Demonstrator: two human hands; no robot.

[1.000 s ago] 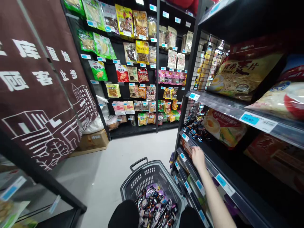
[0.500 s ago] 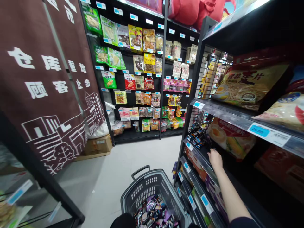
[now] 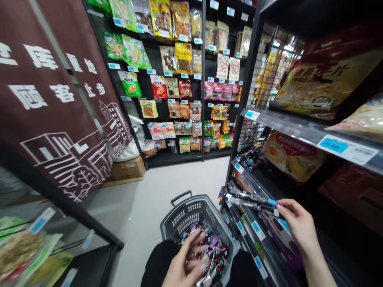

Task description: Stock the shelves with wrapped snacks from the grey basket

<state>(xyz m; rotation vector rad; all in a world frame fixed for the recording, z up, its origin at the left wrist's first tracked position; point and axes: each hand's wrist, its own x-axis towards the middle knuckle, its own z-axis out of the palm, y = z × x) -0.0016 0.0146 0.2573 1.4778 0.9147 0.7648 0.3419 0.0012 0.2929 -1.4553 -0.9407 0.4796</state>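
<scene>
My right hand [image 3: 299,223] pinches the ends of a few slim black stick packets [image 3: 251,201] with blue and white parts, in front of the right-hand shelves. They stick out leftward from my fingers, slightly blurred. Over the grey plastic basket [image 3: 206,201] on the floor is my left hand [image 3: 190,261], its fingers bent and apart, with nothing seen in it. Small shiny wrapped packets [image 3: 215,255], black, purple and silver, fill the bottom of the basket, partly covered by that hand. More black packets [image 3: 253,158] lie on the shelf at right.
Red oatmeal bags [image 3: 323,87] stand on the right shelf [image 3: 299,125]. Hanging snack bags [image 3: 185,56] cover the back rack. A brown printed curtain [image 3: 60,99] hangs at left, beside a cardboard box [image 3: 128,169]. My knees [image 3: 160,263] flank the basket.
My right hand has come away from the shelf, now with stick packets in its fingers. My left hand has entered view over the basket. The camera has tilted down.
</scene>
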